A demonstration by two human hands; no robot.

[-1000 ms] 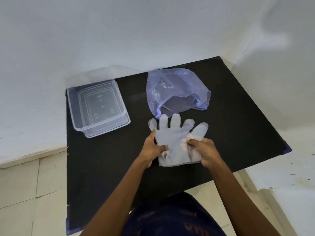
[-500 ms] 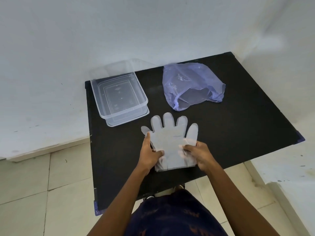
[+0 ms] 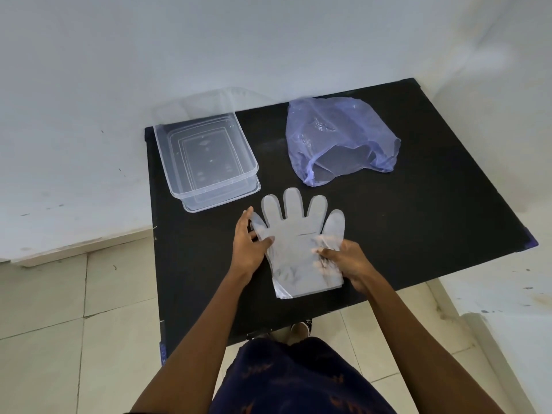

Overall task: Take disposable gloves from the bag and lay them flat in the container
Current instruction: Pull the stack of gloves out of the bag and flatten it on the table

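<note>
A clear disposable glove (image 3: 295, 231) is spread flat just above the black table, fingers pointing away from me. My left hand (image 3: 249, 245) pinches its left edge near the thumb. My right hand (image 3: 343, 259) grips its right side, partly under the film. The glove looks like more than one layer at the cuff. A clear plastic container (image 3: 206, 162) sits empty at the table's back left. A crumpled blue bag (image 3: 340, 135) lies at the back middle, its mouth open toward me.
The black table (image 3: 418, 222) stands against white walls at the back and right. Its front edge runs near my waist. Pale floor tiles (image 3: 74, 309) lie to the left. A white ledge (image 3: 507, 309) is at the right.
The view has shifted, so the table sits further right in frame. Both hands have kept hold of the glove and smoothed it out; its fingers are spread flatter than before.
</note>
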